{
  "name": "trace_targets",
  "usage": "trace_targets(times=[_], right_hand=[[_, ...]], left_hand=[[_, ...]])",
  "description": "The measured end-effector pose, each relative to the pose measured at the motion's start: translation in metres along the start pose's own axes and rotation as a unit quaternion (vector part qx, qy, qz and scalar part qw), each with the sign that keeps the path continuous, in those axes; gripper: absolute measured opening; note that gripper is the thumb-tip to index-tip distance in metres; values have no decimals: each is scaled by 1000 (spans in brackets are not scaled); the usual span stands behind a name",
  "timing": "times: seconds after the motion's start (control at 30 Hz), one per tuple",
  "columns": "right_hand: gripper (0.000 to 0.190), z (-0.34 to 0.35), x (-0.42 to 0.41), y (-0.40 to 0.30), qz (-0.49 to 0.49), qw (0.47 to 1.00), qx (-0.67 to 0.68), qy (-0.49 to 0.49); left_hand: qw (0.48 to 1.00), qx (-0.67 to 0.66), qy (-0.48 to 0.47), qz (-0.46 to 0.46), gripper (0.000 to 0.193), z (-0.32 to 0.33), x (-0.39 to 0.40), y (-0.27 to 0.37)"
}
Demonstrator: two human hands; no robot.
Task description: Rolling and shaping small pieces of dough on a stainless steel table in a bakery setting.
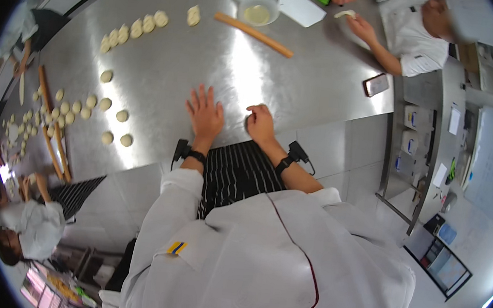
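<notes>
My left hand (pixel 206 116) is palm down at the near side of the stainless steel table (pixel 159 81), fingers spread, with nothing in it. To its right, my right hand (pixel 260 122) is curled at the table's edge, its index finger bent towards the left hand. Nothing shows in it, though its palm is hidden. Round dough balls (pixel 122 115) lie to the left of my hands. Farther back stands a row of shaped dough pieces (pixel 136 28), with one dough piece (pixel 193 16) apart from it. A wooden rolling pin (pixel 253 35) lies beyond my hands.
A bowl of pale yellow contents (pixel 258 10) and a white tray (pixel 301 6) stand at the back. A co-worker (pixel 414 41) holds dough at the right, near a phone (pixel 376 85). More rolling pins (pixel 45 87) and dough balls lie left, near another co-worker (pixel 38 227).
</notes>
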State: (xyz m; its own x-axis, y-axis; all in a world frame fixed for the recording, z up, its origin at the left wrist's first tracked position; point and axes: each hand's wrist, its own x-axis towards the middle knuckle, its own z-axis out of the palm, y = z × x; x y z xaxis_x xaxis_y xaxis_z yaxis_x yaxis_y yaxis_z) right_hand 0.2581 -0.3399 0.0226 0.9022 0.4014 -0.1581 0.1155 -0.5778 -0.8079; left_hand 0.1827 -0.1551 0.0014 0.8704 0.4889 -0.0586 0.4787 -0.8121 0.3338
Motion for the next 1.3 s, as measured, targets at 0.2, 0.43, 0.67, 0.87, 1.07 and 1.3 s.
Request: trace_targets(times=[0.2, 0.43, 0.67, 0.87, 1.07, 1.3], right_hand=[[28, -18, 10, 16, -36, 983, -145, 105], [43, -41, 39, 41, -34, 961, -240, 133], [40, -30, 42, 32, -26, 952, -251, 172], [41, -33, 36, 32, -35, 948, -263, 175], [41, -35, 38, 36, -32, 948, -267, 168], [41, -36, 39, 33, -31, 950, -261, 170]], left_hand=[[999, 21, 5, 38, 67, 4, 2, 3], [999, 21, -18, 25, 68, 0, 5, 9], [999, 32, 8, -22, 66, 7, 18, 9], [999, 41, 35, -4, 62, 13, 12, 14], [999, 47, 23, -15, 65, -3, 10, 17], [999, 37, 6, -36, 65, -4, 19, 22]])
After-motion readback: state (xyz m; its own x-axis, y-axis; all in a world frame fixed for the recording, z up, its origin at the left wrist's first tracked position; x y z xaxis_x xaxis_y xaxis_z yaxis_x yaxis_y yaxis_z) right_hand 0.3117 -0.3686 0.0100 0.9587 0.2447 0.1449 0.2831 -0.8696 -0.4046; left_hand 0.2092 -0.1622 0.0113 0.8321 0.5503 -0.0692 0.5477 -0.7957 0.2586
